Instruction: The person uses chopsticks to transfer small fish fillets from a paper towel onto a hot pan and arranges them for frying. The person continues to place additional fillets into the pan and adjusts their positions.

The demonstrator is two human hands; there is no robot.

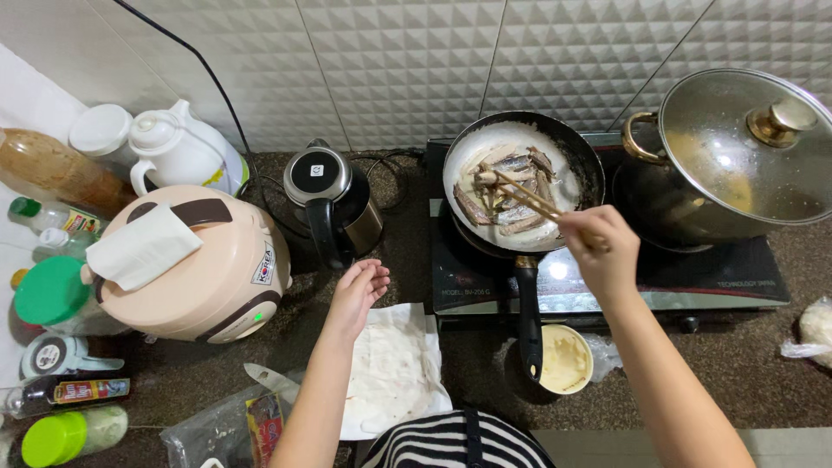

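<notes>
Head view: wooden chopsticks [526, 201], pinched in the right hand [598, 247] right of centre, reach into the black frying pan [523, 184] on the induction hob [607, 282] at upper centre, their tips among strips of fish [507, 195] lying in pale sauce. The left hand [357, 293] hangs open and empty at mid-frame, just above a sheet of white paper [394, 373] on the dark table [780, 381]. Turning the soft strips well likely calls for a light grip near each strip's middle, steadying the pan's handle [529, 321] if it shifts; a lidded pot [728, 156] sits upper right, a kettle [329, 195] and rice cooker [191, 264] to the left.
</notes>
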